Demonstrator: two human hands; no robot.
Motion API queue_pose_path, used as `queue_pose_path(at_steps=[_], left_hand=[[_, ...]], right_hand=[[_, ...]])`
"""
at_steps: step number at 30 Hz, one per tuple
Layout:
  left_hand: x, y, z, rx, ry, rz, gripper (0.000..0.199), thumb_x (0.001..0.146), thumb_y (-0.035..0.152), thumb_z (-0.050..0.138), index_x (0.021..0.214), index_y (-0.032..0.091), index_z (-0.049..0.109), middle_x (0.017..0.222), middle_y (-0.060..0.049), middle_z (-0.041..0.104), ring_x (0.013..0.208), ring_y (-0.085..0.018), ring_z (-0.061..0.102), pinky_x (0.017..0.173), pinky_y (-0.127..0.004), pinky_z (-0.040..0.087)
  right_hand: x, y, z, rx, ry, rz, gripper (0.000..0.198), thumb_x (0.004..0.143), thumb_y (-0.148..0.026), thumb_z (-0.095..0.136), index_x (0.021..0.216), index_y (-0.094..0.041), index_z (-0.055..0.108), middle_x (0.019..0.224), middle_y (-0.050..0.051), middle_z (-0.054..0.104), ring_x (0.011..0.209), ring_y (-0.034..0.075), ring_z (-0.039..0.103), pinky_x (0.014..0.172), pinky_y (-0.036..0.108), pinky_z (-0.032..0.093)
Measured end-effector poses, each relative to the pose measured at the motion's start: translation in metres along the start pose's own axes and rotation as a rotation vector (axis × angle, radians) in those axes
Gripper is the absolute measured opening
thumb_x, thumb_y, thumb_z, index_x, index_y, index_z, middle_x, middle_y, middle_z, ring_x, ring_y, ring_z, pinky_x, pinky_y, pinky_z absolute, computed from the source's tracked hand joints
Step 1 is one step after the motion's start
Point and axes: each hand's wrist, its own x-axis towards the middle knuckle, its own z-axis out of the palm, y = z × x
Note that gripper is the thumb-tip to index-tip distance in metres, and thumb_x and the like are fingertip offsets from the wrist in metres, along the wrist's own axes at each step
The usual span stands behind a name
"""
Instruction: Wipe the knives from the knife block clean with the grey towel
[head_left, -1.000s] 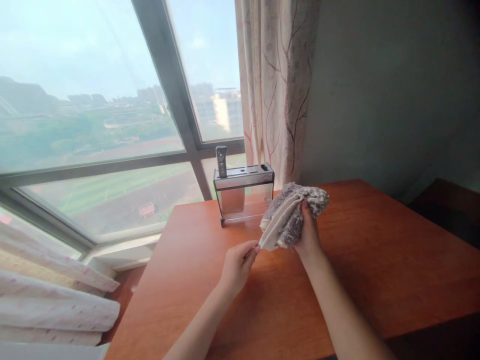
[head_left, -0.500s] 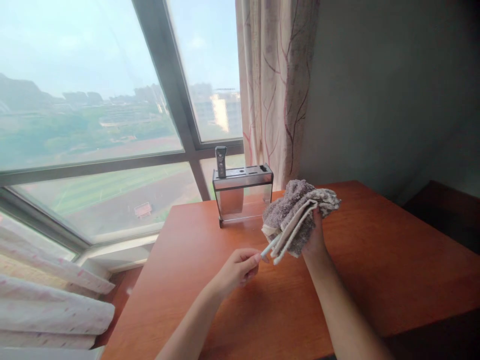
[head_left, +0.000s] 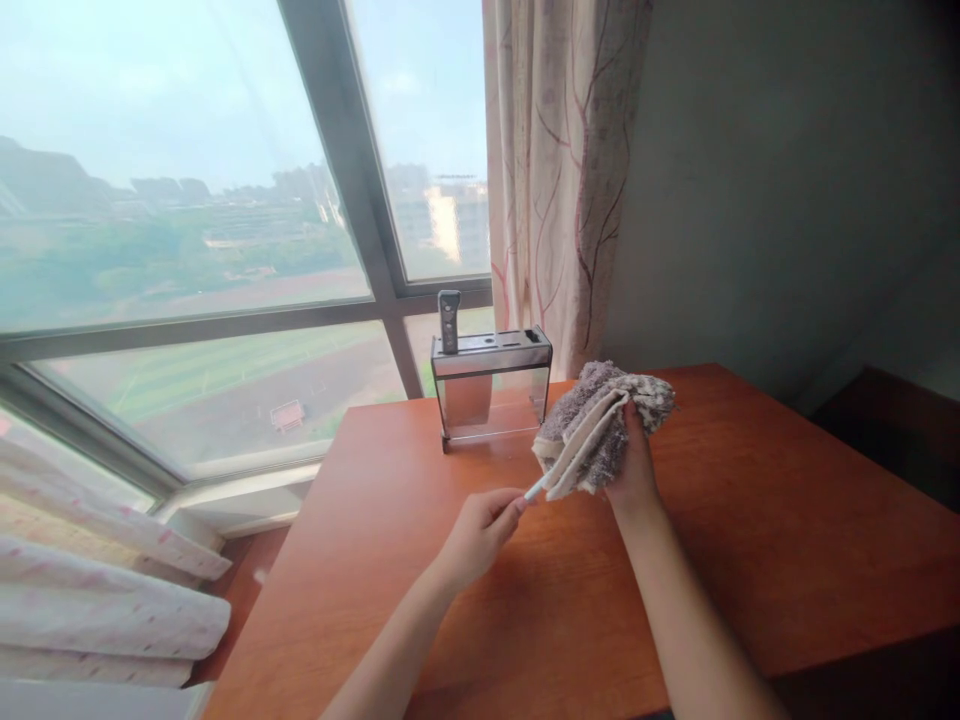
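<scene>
My left hand (head_left: 487, 535) is closed on a thin white handle (head_left: 535, 489), gripping it with thumb and fingers. The other end of the handle runs into a folded grey-brown towel (head_left: 581, 430) with a pale edge, so what it belongs to is hidden. My right hand (head_left: 634, 465) is wrapped round the towel from the right side, thumb up along the fold. Both hands are above the wooden table. Beyond them stands a knife block (head_left: 491, 355) with clear sides and a metal top. One grey handle with holes (head_left: 448, 322) sticks up from its left end.
The reddish-brown wooden table (head_left: 750, 520) reaches to a large window (head_left: 187, 240) on the left. A patterned curtain (head_left: 566, 180) hangs behind the knife block, and more curtain fabric (head_left: 112, 610) lies at lower left. A grey wall (head_left: 765, 180) is at the right.
The towel has shifted slightly, and less of the white handle shows between it and my left hand. The whole view has moved a little, with the knife block slightly further right.
</scene>
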Motion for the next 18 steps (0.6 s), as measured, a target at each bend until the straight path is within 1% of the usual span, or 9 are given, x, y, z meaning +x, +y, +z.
queue_pose_path(at_steps=[3,5,7,10,12,14,16,18], left_hand=[[-0.001,0.004,0.0,0.017,0.037,0.002,0.044,0.082,0.054,0.054,0.076,0.012,0.066,0.056,0.004,0.033,0.054,-0.01,0.027,0.049,-0.023,0.021],[0.0,0.004,-0.001,0.041,0.042,0.014,0.043,0.082,0.053,0.054,0.073,0.013,0.065,0.056,0.003,0.034,0.055,-0.01,0.027,0.05,-0.023,0.021],[0.0,0.004,-0.002,0.079,0.036,0.029,0.042,0.084,0.051,0.052,0.073,0.012,0.065,0.057,0.003,0.035,0.054,-0.01,0.028,0.05,-0.023,0.021],[0.0,0.001,-0.004,0.12,0.025,0.04,0.042,0.088,0.049,0.049,0.081,0.012,0.066,0.058,0.003,0.034,0.054,-0.01,0.029,0.05,-0.024,0.021],[0.0,-0.002,-0.005,0.114,0.026,0.044,0.042,0.088,0.049,0.049,0.084,0.011,0.066,0.059,0.004,0.034,0.054,-0.01,0.029,0.051,-0.024,0.021],[0.0,-0.005,-0.005,0.083,0.034,0.048,0.043,0.088,0.051,0.049,0.085,0.011,0.066,0.058,0.004,0.035,0.054,-0.01,0.029,0.051,-0.024,0.021],[0.0,-0.008,-0.005,0.042,0.045,0.04,0.044,0.087,0.052,0.05,0.085,0.011,0.066,0.057,0.004,0.034,0.053,-0.009,0.029,0.05,-0.023,0.021],[0.0,-0.01,-0.006,-0.002,0.065,0.023,0.044,0.086,0.053,0.052,0.085,0.011,0.065,0.056,0.005,0.034,0.052,-0.009,0.029,0.049,-0.023,0.021]], right_hand=[[-0.001,-0.002,0.001,0.015,-0.045,0.034,0.043,0.073,-0.054,0.067,0.107,-0.026,0.065,0.104,0.001,0.073,0.094,0.021,0.07,0.081,0.038,0.058],[-0.002,-0.003,0.002,0.047,-0.044,0.051,0.036,0.074,-0.052,0.067,0.101,-0.027,0.068,0.1,-0.001,0.074,0.091,0.019,0.07,0.08,0.035,0.058],[-0.002,-0.005,0.003,0.082,-0.027,0.062,0.03,0.075,-0.049,0.068,0.096,-0.028,0.069,0.093,-0.003,0.075,0.086,0.018,0.071,0.078,0.032,0.059],[-0.003,-0.008,0.004,0.096,-0.011,0.052,0.023,0.076,-0.045,0.066,0.091,-0.028,0.07,0.087,-0.003,0.076,0.082,0.017,0.071,0.076,0.031,0.058],[-0.004,-0.01,0.004,0.077,-0.007,0.044,0.023,0.077,-0.046,0.063,0.09,-0.028,0.071,0.087,-0.002,0.076,0.083,0.019,0.071,0.074,0.033,0.058],[-0.005,-0.011,0.004,0.074,-0.002,0.064,0.028,0.077,-0.05,0.061,0.092,-0.028,0.07,0.089,-0.001,0.076,0.084,0.021,0.071,0.073,0.037,0.058],[-0.006,-0.012,0.004,0.1,0.006,0.089,0.032,0.076,-0.052,0.062,0.095,-0.027,0.07,0.09,-0.001,0.076,0.084,0.022,0.071,0.072,0.039,0.059],[-0.005,-0.014,0.004,0.131,-0.001,0.086,0.032,0.074,-0.051,0.064,0.094,-0.027,0.07,0.091,0.0,0.076,0.085,0.022,0.071,0.073,0.039,0.059]])
